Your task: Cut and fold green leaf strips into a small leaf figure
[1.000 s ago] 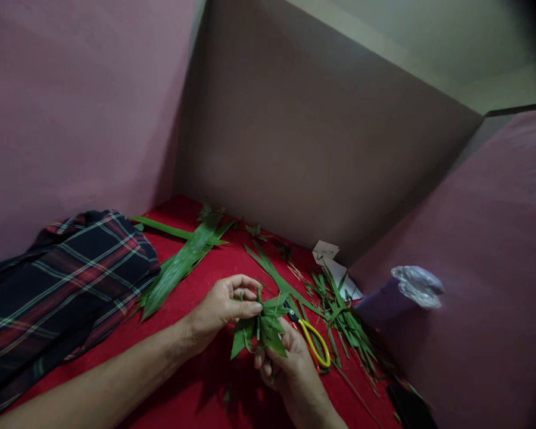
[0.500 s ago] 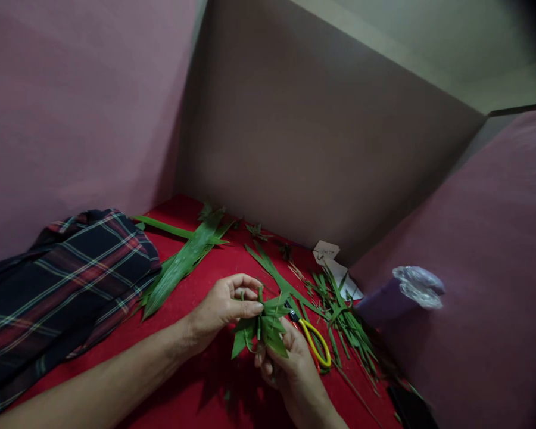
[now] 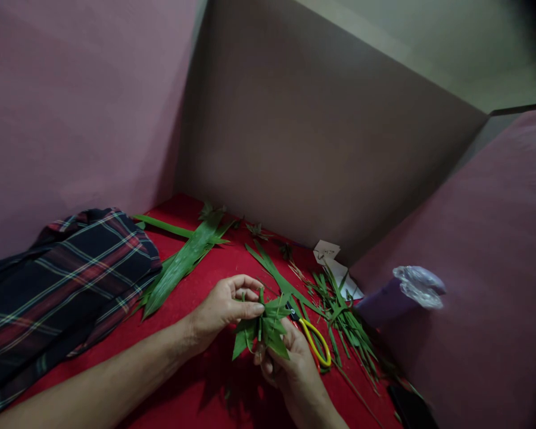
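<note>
Between my two hands is a folded green leaf piece point(image 3: 272, 330) with pointed tips spreading outward like a star. My left hand point(image 3: 226, 307) pinches its upper left part between thumb and fingers. From below right, my right hand point(image 3: 290, 360) grips its lower part, with some fingertips hidden behind the leaf. Scissors with yellow handles point(image 3: 315, 342) lie just right of the leaf piece, partly covered by it and by cut strips. A red cloth point(image 3: 192, 381) spreads under everything.
Long green leaves point(image 3: 183, 268) lie back left, beside a plaid cloth point(image 3: 80, 286). Cut leaf strips point(image 3: 346, 322) are heaped on the right, near white paper pieces point(image 3: 342, 277). A plastic-topped purple roll point(image 3: 397, 295) leans by the right wall. A dark flat object point(image 3: 411, 408) lies front right.
</note>
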The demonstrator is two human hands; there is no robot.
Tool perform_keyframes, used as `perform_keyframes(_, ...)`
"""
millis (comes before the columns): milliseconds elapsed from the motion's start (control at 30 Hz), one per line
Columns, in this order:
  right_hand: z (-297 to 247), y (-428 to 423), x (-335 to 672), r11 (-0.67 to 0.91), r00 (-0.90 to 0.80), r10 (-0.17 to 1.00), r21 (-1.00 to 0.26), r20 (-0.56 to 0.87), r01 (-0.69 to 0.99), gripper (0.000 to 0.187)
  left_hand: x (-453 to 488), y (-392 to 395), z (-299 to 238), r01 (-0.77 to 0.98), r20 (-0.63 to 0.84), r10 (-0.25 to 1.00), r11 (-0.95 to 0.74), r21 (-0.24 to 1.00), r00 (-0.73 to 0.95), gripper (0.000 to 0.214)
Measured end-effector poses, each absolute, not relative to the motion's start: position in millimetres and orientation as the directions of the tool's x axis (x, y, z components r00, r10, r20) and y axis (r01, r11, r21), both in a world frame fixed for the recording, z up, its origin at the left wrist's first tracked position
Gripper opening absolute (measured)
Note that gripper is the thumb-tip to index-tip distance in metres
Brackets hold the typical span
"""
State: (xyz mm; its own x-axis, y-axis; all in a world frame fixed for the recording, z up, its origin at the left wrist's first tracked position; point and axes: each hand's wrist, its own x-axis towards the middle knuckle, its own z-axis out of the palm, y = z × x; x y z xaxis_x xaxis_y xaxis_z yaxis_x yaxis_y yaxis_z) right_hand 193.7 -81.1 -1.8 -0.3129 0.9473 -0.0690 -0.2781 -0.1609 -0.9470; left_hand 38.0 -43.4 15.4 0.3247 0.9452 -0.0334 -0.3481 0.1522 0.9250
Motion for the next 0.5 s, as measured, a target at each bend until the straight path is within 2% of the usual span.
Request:
perform_keyframes(400, -1.8, -83.8, 190.3, -0.135, -0.293, 0.955, -0.951, -0.049, -0.279, 0.037, 38.1, -42.4, 11.4, -0.341, -0.033, 0.942, 0.153, 0.928, 0.334, 0.035)
perform_keyframes(500, -4.8, -84.1, 191.7, -0.125, -0.294, 0.955, -0.945, -0.032, -0.303, 0.033, 38.0, -42.6, 11.6, -0.345, -0.043, 0.945, 0.161, 0.925, 0.325, 0.034)
